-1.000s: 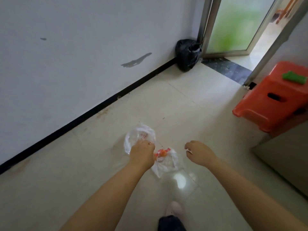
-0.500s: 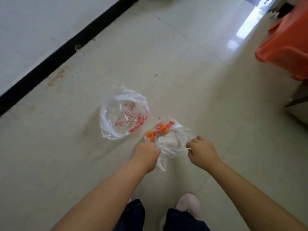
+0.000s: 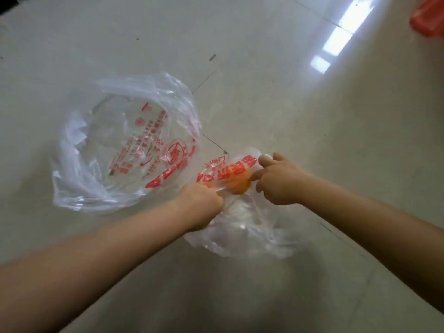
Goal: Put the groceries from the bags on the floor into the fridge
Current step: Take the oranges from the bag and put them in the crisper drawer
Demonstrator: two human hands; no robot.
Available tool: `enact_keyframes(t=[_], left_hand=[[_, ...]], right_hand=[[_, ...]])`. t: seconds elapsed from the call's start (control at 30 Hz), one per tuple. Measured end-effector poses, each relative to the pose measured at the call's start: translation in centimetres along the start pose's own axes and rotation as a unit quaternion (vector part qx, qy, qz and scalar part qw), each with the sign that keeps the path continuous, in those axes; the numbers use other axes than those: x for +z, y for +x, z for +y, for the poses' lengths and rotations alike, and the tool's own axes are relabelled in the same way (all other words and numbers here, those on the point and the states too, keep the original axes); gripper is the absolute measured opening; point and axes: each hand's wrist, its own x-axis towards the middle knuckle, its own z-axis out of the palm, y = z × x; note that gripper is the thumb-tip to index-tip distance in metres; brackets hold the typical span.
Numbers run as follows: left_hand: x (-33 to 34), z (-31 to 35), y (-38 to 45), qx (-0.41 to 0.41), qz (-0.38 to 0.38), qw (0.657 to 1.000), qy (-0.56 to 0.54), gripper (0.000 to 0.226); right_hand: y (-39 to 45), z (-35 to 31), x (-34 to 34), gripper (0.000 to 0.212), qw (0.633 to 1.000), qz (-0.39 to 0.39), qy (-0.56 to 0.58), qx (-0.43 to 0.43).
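Two clear plastic bags with red print lie on the pale tiled floor. The left bag (image 3: pixel 120 150) gapes wide and looks empty. The right bag (image 3: pixel 245 231) holds a round orange fruit (image 3: pixel 236 185) seen through the film. My left hand (image 3: pixel 199 203) grips the near edge of the right bag with curled fingers. My right hand (image 3: pixel 276 181) pinches the bag's far edge beside the fruit. The view is blurred by motion.
A corner of an orange plastic stool (image 3: pixel 428 20) shows at the top right. Bright window reflections streak the floor tiles (image 3: pixel 336 42) near it. A dark baseboard strip (image 3: pixel 9 3) sits at the top left corner.
The camera has dropped much closer to the floor. My right hand has reached in and taken hold of the right bag's edge; my left hand keeps its grip on the same bag.
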Motion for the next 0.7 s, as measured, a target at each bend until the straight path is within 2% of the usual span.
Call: enact_keyframes(t=[0.13, 0.27, 0.33, 0.43, 0.53, 0.63, 0.7], left_hand=[[0.4, -2.2, -0.7, -0.063, -0.038, 0.997, 0.007, 0.024], [2.2, -3.4, -0.4, -0.085, -0.005, 0.996, -0.035, 0.026], [3.7, -3.7, -0.2, -0.083, 0.02, 0.994, -0.063, 0.026], [5.9, -3.7, -1.6, -0.049, 0.154, 0.981, -0.103, 0.018], [8.3, -3.4, -3.0, 0.002, 0.159, 0.98, -0.116, 0.024], [9.5, -3.3, -4.0, 0.031, 0.176, 0.978, -0.104, 0.005], [9.7, -3.3, -3.7, 0.045, 0.216, 0.967, -0.127, 0.024]], right_hand=[[1.3, -0.7, -0.8, 0.04, 0.996, -0.007, -0.017, 0.083], [3.4, -0.8, -0.6, 0.034, 0.993, 0.037, 0.029, 0.107], [4.2, -0.4, 0.0, 0.035, 0.988, 0.049, 0.095, 0.111], [4.7, 0.1, 0.8, 0.048, 0.977, 0.035, 0.183, 0.105], [4.4, 0.9, 1.1, 0.056, 0.97, 0.03, 0.218, 0.102], [4.0, 1.0, 1.9, 0.051, 0.971, 0.054, 0.207, 0.11], [4.0, 0.5, 2.4, 0.05, 0.972, 0.121, 0.187, 0.077]])
